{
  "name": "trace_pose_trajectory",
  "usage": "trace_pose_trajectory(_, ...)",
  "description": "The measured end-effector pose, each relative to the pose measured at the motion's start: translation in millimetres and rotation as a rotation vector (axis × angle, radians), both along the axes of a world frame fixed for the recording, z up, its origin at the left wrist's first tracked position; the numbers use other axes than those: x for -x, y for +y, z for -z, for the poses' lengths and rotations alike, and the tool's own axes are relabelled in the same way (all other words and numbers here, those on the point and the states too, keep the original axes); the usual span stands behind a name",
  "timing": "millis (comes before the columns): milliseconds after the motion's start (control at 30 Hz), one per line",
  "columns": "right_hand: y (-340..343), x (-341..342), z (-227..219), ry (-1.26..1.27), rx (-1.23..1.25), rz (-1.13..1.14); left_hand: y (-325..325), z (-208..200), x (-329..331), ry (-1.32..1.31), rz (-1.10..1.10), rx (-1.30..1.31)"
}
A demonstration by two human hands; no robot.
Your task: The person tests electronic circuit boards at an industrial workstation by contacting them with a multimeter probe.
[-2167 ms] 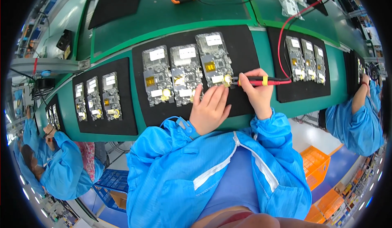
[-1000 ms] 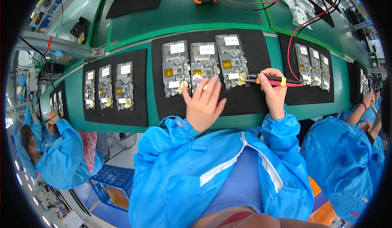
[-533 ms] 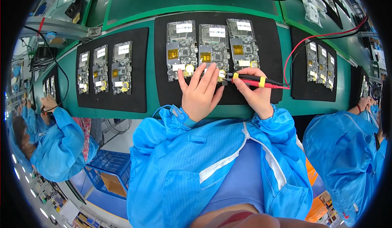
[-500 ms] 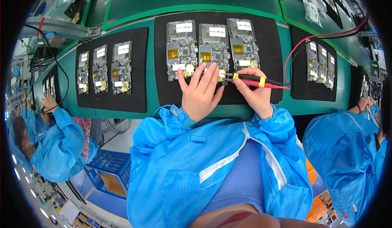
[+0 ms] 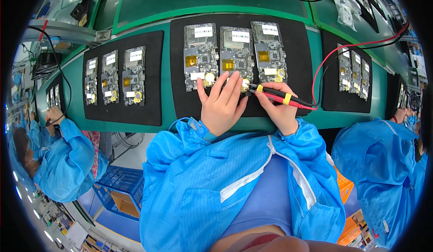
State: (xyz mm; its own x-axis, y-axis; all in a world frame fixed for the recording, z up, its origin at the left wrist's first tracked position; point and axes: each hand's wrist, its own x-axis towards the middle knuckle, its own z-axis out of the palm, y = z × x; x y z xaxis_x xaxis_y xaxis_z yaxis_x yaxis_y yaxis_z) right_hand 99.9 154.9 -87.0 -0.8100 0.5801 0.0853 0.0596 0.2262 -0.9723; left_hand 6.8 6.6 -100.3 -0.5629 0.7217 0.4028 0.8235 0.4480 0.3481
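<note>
Three green-grey circuit boards lie side by side on a black mat (image 5: pixel 297 40): a left board (image 5: pixel 201 51), a middle board (image 5: pixel 235 51) and a right board (image 5: pixel 269 49). Each carries a white label, an amber tape patch and a round coin cell. My left hand (image 5: pixel 222 105) rests flat with fingers stretched over the lower end of the middle board, hiding part of it. A black test probe (image 5: pixel 276 92) and a red test probe (image 5: pixel 283 99) are gripped together in my right hand (image 5: pixel 282 114). Their tips are at the middle board's coin cell (image 5: pixel 245 83); contact is too small to tell.
Another mat (image 5: pixel 153 71) with three boards lies to the left, and a further mat (image 5: pixel 331 71) with boards to the right. Red and black leads (image 5: pixel 322 67) loop up at right. Co-workers in blue sit at both sides. A blue crate (image 5: pixel 118 184) stands below left.
The two probes have tilted, their rear ends dropping, and my right hand has shifted slightly down and left. The leads moved with them. My left hand stays put.
</note>
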Motion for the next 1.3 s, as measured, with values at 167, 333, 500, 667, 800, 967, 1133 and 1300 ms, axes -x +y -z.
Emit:
trace_pose_trajectory(167,-2.8,-0.5,-3.4,-0.037,0.036,0.041,0.1,-2.8,-0.5,0.002,-0.008,0.004)
trace_pose_trajectory(333,-4.4,-3.2,-1.8,-0.029,0.002,0.042,-1.4,-4.3,-4.7,-0.025,-0.011,0.012)
trace_pose_trajectory(500,-3.2,-3.8,1.5,-0.019,-0.024,0.039,-1.3,-5.9,-5.4,-0.024,-0.011,0.003)
trace_pose_trajectory(667,-0.6,-2.2,2.1,0.006,-0.054,0.024,1.0,-7.4,-4.3,-0.023,-0.001,-0.004)
trace_pose_trajectory(800,-0.3,0.4,0.0,0.024,-0.054,0.022,2.0,-5.9,-3.5,-0.022,-0.004,-0.004)
trace_pose_trajectory(967,0.0,0.5,0.5,0.040,-0.040,0.015,2.5,-6.0,-3.2,-0.024,-0.003,0.000)
trace_pose_trajectory(1133,0.1,0.0,0.0,0.033,-0.036,0.015,2.7,-5.4,-3.8,-0.022,0.000,-0.004)
trace_pose_trajectory(1300,-1.5,-1.0,-1.6,0.030,-0.045,0.016,0.4,-7.3,-3.9,-0.040,0.006,-0.029)
